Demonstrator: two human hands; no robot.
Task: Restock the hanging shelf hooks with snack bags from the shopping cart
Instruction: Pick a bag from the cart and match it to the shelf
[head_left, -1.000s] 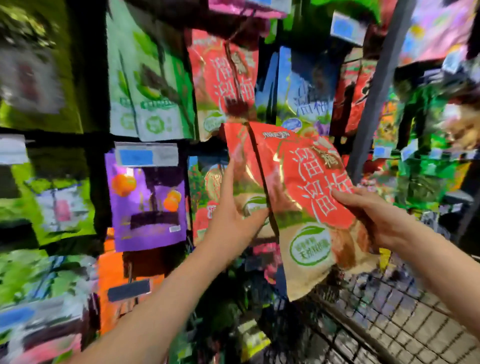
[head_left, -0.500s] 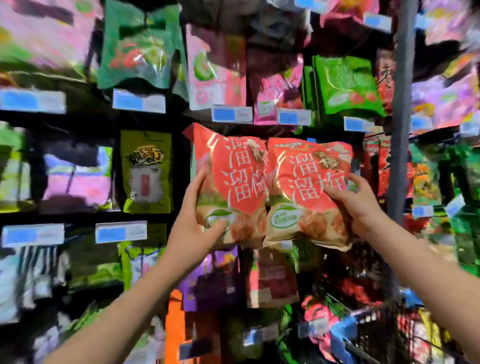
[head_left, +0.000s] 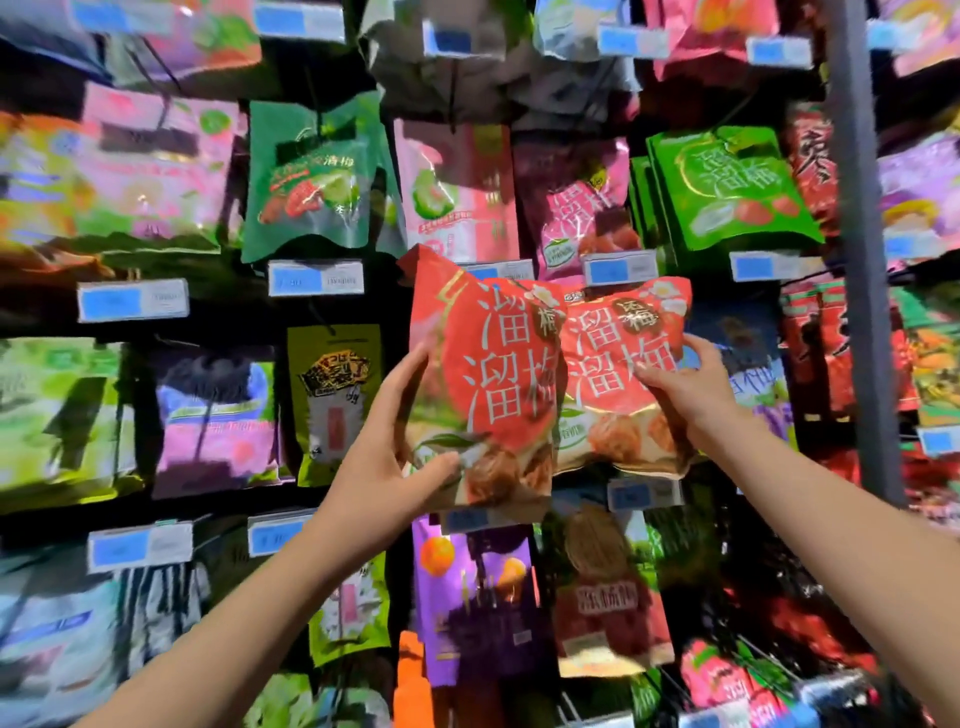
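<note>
We noted both bags lifted from cart level up to mid rack (head_left: 860, 332) within the last second; hanging judged imminent, neither hooked yet.
Left hand (head_left: 384, 467) gripped left bag (head_left: 483, 395) at lower edge, thumb across front.
Right bag (head_left: 618, 374) touched it, partly tucked behind.
Right hand (head_left: 685, 384) pinched its right edge.
Cart out of view, contents unconfirmed.
Rack carried other bags (head_left: 311, 176).

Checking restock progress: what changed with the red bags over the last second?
The left red foil snack bag and right red foil snack bag rose from near the cart to just under the pink hanging bags, fanning side by side. Unchanged: the left hand grips the left one, the right hand the right.
</note>
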